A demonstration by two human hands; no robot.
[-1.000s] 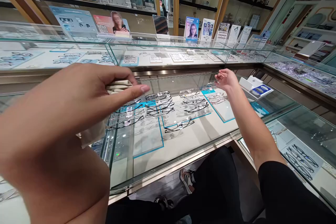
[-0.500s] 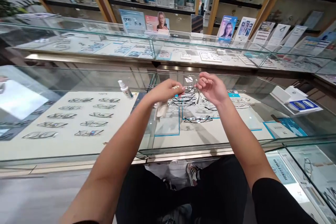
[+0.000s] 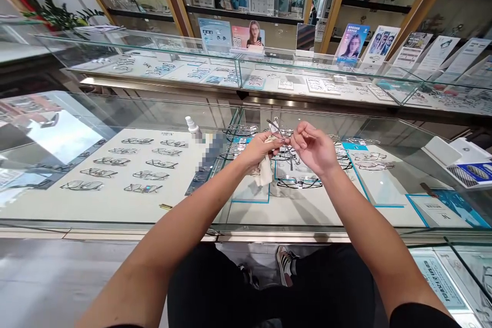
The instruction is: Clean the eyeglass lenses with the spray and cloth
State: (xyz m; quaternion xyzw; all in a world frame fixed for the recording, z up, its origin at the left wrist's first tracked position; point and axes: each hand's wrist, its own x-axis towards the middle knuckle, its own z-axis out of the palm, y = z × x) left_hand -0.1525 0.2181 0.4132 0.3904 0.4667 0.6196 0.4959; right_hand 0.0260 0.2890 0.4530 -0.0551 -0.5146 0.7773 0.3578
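My left hand (image 3: pixel 258 149) is closed on a pale cleaning cloth (image 3: pixel 264 171) that hangs below it, and its fingers press the cloth against a pair of thin-framed glasses (image 3: pixel 283 142). My right hand (image 3: pixel 313 149) pinches the same glasses from the right side. Both hands meet above the glass top of a display counter (image 3: pixel 215 225). One dark temple arm of the glasses sticks up between the hands.
A small white spray bottle (image 3: pixel 192 126) stands on the glass left of the hands. Rows of glasses (image 3: pixel 130 164) lie inside the cases. A white box and a blue card (image 3: pixel 461 164) sit at the right. A second counter with brochures (image 3: pixel 300 74) runs behind.
My left hand with the cloth went from close to the camera out to the glasses. My right hand came left with the glasses, and the hands now meet. The view turned left.
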